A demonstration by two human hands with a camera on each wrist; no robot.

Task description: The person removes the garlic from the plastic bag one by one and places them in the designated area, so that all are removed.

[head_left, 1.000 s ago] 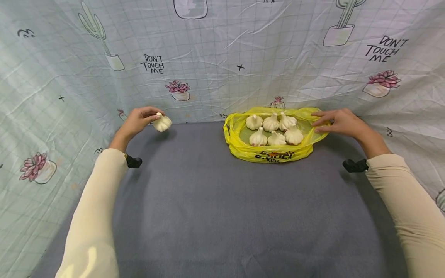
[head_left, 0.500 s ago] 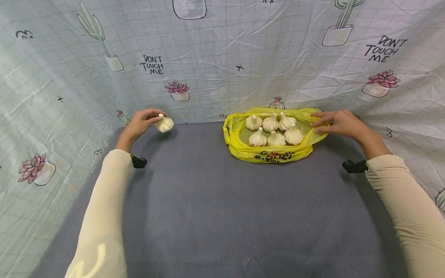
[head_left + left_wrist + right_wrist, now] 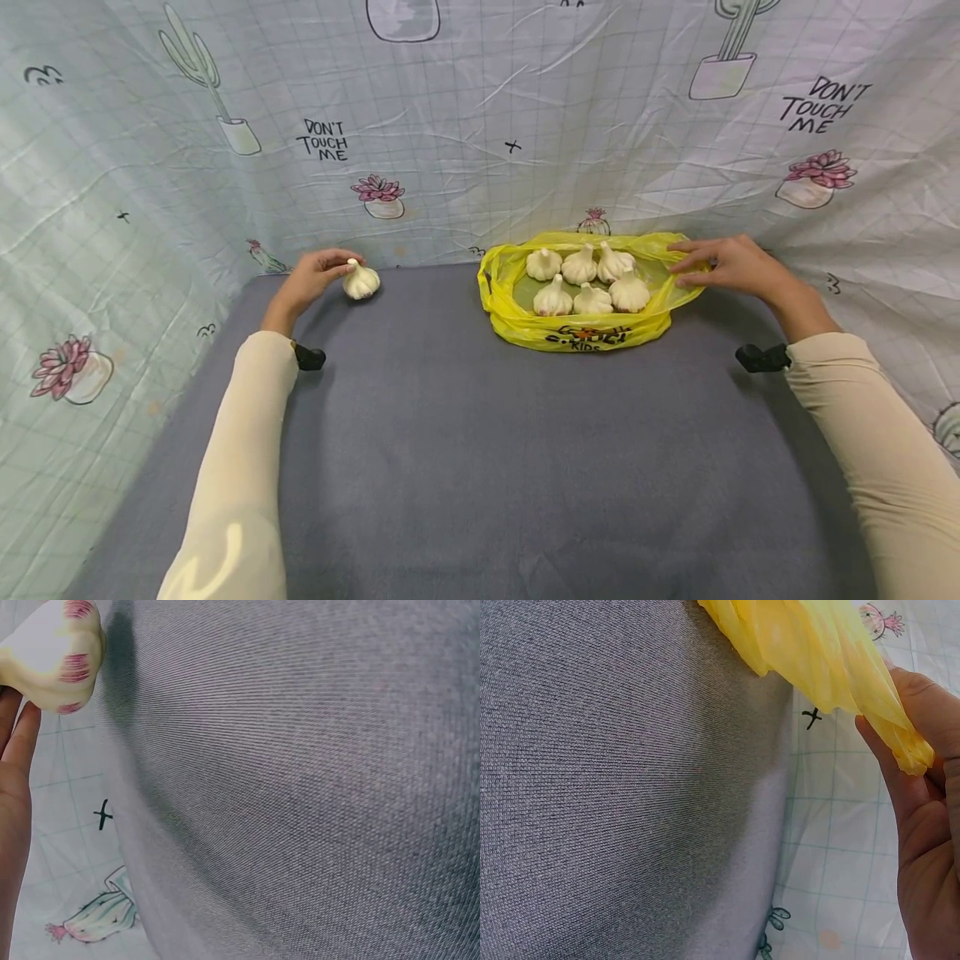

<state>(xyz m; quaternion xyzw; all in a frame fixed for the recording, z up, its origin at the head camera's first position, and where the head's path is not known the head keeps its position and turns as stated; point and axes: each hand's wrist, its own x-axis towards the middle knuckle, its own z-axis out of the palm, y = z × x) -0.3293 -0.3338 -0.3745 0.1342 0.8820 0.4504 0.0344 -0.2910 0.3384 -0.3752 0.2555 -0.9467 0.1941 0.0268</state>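
My left hand (image 3: 311, 277) pinches a garlic bulb (image 3: 362, 282) by its stem at the far left of the table, the bulb low over the grey cloth. Pinkish streaks show on this bulb (image 3: 64, 660) in the left wrist view, with its shadow close beside it. At the back right lies a yellow plastic bag (image 3: 581, 335), its mouth spread wide around several garlic bulbs (image 3: 592, 298) standing in two rows. The bag's right edge is gripped by my right hand (image 3: 738, 265). In the right wrist view, the gathered yellow plastic (image 3: 911, 750) passes between thumb and fingers.
Grey cloth (image 3: 480, 467) covers the table. A pale curtain (image 3: 450, 125) printed with cacti and lettering hangs along the back and sides, right at the table's far edge. Each wrist carries a small black camera (image 3: 761, 358).
My left hand has moved right and a little nearer with the garlic bulb, which has come down toward the cloth. The right hand keeps its place at the bag.
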